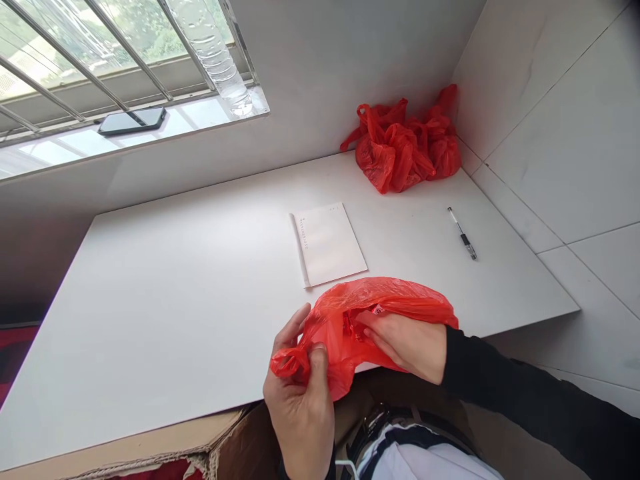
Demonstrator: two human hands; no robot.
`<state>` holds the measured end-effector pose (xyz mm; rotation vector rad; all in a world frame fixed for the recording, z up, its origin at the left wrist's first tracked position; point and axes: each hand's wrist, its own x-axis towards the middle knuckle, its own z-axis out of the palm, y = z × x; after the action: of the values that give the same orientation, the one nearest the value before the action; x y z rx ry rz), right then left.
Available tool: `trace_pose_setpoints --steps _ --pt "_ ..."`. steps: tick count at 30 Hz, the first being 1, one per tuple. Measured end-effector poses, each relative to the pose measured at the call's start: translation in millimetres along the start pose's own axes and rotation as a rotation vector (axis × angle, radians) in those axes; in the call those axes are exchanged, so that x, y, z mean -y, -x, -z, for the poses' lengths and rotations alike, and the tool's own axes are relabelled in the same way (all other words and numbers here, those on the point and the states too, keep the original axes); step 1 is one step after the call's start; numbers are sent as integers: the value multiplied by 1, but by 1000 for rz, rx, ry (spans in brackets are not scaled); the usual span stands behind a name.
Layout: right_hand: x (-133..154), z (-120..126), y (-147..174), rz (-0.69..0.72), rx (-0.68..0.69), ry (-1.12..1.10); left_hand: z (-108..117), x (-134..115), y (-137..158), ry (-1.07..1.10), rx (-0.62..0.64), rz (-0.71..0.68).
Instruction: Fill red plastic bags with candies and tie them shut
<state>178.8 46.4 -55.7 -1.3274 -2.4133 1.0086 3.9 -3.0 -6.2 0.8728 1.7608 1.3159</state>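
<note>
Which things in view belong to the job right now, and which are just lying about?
In use:
Open red bag, gripped by the left hand; the right hand is partly inside. Contents mostly hidden.

Apparently just lying about:
Bunched red bags
Notepad
Pen
Phone and clear bottle, both on the windowsill
</note>
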Motion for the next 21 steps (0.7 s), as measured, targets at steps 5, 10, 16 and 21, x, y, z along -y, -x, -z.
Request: trace_pose_setpoints --steps 5,10,16,21 --pt "16 43 22 137 -303 87 5 -2 -3 -53 -1 -50" --pt "23 78 42 246 -646 30 9 -15 -2 -33 128 -47" --pt "8 91 49 -4 -910 263 17 -27 -1 -66 226 -126" --pt "-2 96 49 -191 -720 100 24 -31 0 -141 216 -83"
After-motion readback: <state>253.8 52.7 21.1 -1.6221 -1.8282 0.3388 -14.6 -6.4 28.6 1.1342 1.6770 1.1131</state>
